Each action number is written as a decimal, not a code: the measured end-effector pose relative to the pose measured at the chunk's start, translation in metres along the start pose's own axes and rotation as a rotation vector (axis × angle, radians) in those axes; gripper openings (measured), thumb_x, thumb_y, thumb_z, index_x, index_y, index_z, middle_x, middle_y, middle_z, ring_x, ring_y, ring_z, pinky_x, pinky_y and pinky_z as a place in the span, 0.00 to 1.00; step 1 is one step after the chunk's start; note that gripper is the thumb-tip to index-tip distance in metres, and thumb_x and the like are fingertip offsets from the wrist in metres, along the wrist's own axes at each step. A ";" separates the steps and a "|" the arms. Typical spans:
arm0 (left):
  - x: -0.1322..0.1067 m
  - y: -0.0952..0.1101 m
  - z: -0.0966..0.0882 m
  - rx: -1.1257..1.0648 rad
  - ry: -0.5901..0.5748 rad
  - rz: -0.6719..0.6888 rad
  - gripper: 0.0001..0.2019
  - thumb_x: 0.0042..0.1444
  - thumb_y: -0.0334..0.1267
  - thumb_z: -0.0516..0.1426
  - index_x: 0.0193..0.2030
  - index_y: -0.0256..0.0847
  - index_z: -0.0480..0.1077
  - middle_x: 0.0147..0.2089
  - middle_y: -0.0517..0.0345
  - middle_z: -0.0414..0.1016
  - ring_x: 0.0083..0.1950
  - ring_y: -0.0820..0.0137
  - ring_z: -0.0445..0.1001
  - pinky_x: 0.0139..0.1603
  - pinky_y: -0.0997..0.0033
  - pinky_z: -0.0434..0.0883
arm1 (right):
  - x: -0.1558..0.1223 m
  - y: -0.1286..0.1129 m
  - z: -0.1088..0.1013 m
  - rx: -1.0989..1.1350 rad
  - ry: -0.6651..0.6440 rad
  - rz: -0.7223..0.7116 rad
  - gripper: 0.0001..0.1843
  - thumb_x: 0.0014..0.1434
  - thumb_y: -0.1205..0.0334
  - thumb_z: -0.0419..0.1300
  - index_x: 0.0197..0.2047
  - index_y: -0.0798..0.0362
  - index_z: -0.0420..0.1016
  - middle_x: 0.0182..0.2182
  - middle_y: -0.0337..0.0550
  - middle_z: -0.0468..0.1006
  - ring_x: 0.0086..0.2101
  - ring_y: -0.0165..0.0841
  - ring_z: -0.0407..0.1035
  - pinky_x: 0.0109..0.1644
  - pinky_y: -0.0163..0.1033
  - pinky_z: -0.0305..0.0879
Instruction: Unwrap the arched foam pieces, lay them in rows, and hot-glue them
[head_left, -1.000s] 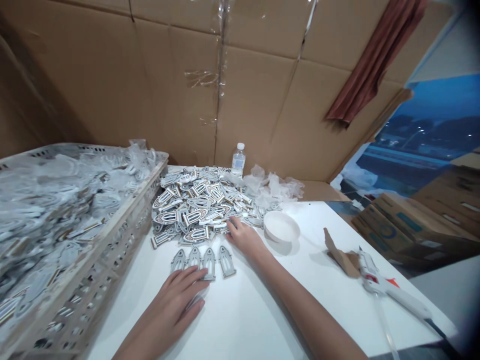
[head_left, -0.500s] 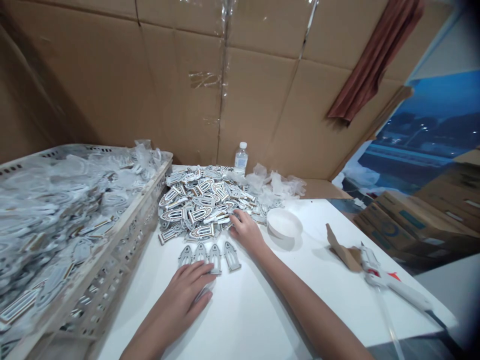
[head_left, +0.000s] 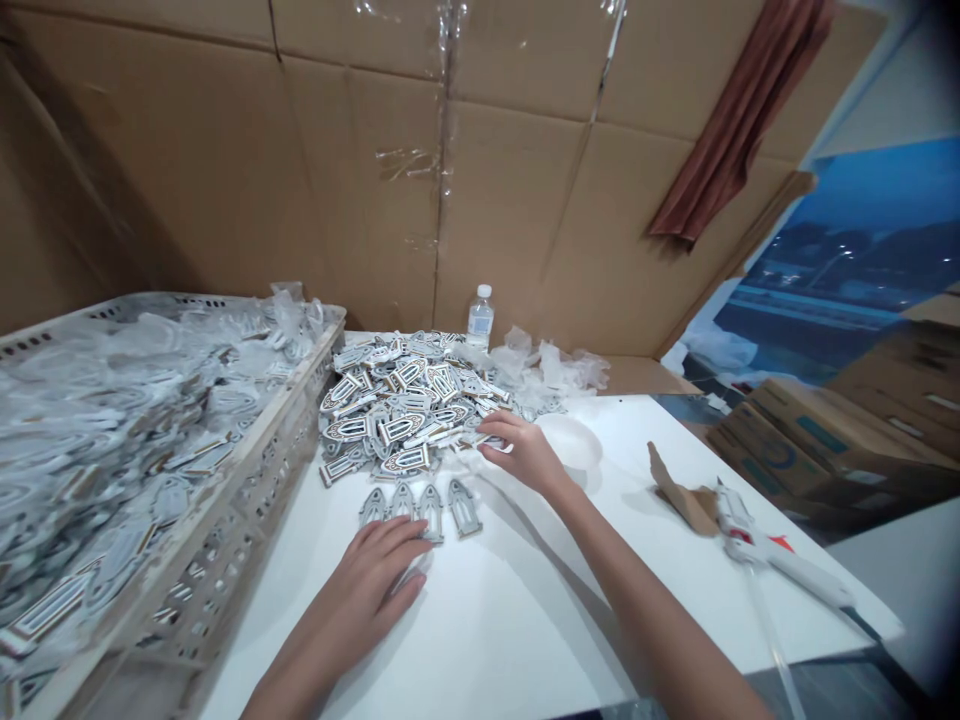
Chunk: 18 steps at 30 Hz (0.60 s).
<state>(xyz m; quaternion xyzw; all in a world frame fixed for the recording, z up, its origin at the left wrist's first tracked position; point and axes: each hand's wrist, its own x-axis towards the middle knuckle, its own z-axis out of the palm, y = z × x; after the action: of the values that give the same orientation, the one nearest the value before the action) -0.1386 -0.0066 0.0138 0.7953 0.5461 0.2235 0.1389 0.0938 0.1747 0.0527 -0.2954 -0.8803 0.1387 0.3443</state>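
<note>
My left hand lies palm down on the white table, its fingers stretched over the lower ends of a row of small grey arch-shaped frames. At the row's right end, a slightly tilted arch-shaped frame is apart from the fingers. My right hand is at the right front edge of a heap of similar frames, some showing white faces with brown and black outlines. Its thumb and fingers pinch the end of a grey arch-shaped frame, partly hidden by the fingertips.
A white plastic crate full of bagged frames stands at left. Behind the heap are a water bottle and crumpled plastic bags. A round white dish, torn cardboard and a glue gun with its cord lie at right.
My right hand has drawn back from the heap, to the right, and lifted a little with a frame between its fingers. My left hand has stayed in place over the row.
</note>
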 end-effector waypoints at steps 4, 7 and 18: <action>0.005 0.013 -0.003 -0.071 0.098 -0.062 0.23 0.64 0.42 0.51 0.65 0.52 0.57 0.69 0.53 0.60 0.68 0.59 0.59 0.66 0.50 0.60 | -0.017 -0.033 -0.016 0.165 0.003 -0.026 0.10 0.58 0.66 0.61 0.43 0.51 0.78 0.44 0.45 0.77 0.40 0.33 0.73 0.38 0.36 0.71; 0.014 0.031 -0.006 -0.399 0.180 -0.220 0.30 0.61 0.44 0.54 0.69 0.54 0.50 0.71 0.53 0.54 0.67 0.58 0.61 0.64 0.55 0.63 | -0.027 -0.060 -0.015 0.291 -0.022 -0.081 0.13 0.55 0.69 0.63 0.45 0.50 0.78 0.44 0.45 0.78 0.44 0.35 0.73 0.47 0.39 0.70; 0.032 0.047 -0.004 -1.048 0.123 -0.473 0.27 0.52 0.48 0.63 0.60 0.52 0.68 0.60 0.55 0.71 0.47 0.63 0.74 0.46 0.67 0.72 | -0.045 -0.080 -0.001 0.629 -0.066 0.105 0.18 0.50 0.71 0.66 0.45 0.48 0.81 0.44 0.46 0.77 0.41 0.34 0.74 0.36 0.35 0.71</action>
<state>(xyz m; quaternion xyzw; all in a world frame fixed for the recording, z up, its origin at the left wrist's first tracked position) -0.0930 0.0060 0.0456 0.4620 0.5326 0.4729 0.5284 0.0870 0.0844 0.0654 -0.2150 -0.7886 0.4310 0.3822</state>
